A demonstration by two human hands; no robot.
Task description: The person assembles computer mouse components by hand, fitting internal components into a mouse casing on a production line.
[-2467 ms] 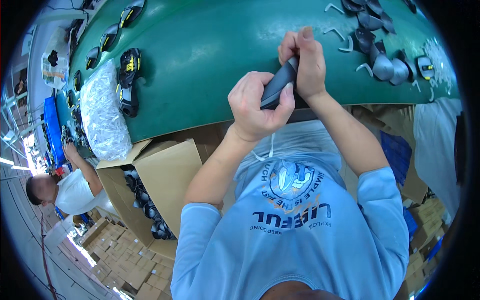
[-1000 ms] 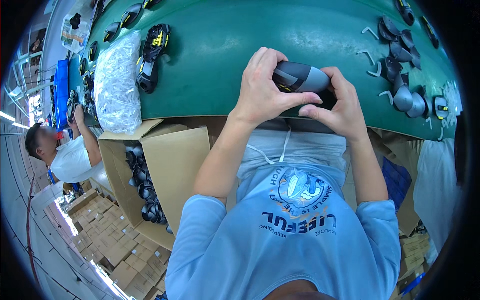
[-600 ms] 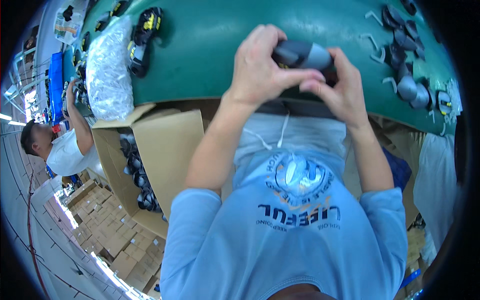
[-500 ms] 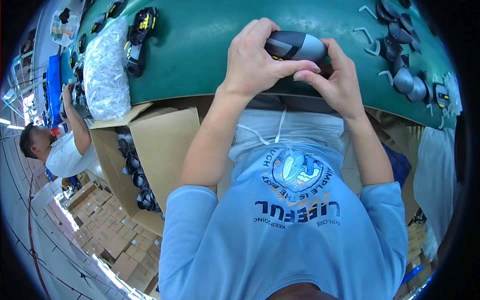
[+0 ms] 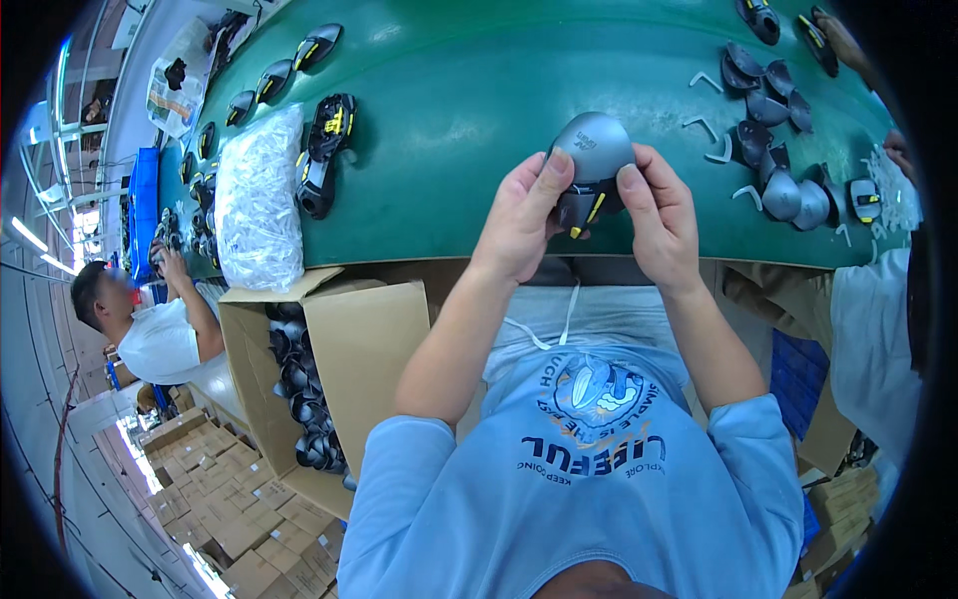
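Observation:
Between my two hands, above the green table's near edge, is a rounded device (image 5: 596, 147) with a smooth grey shell on top and a black lower part with yellow strips. My left hand (image 5: 521, 222) grips its left side, thumb lying on the grey shell and fingers partly hidden behind. On the right side my right hand (image 5: 661, 218) pinches it, thumb at the shell's lower edge and fingers curled round the side. The grey dome faces up, and the black-and-yellow end points toward me. Its underside is hidden.
Loose curved grey shells (image 5: 782, 198) and white L-shaped pieces (image 5: 704, 130) lie to the right. At left are black-and-yellow parts (image 5: 326, 150), a clear plastic bag (image 5: 257, 205) and a carton (image 5: 367, 334) of dark shells. A co-worker's hand (image 5: 840, 40) reaches in at far right; another person (image 5: 165, 334) works at left.
The device has turned from lying sideways to grey shell up, black end toward me, and sits lower in view. Both hands have shifted their grip. A co-worker's hands have appeared at the right.

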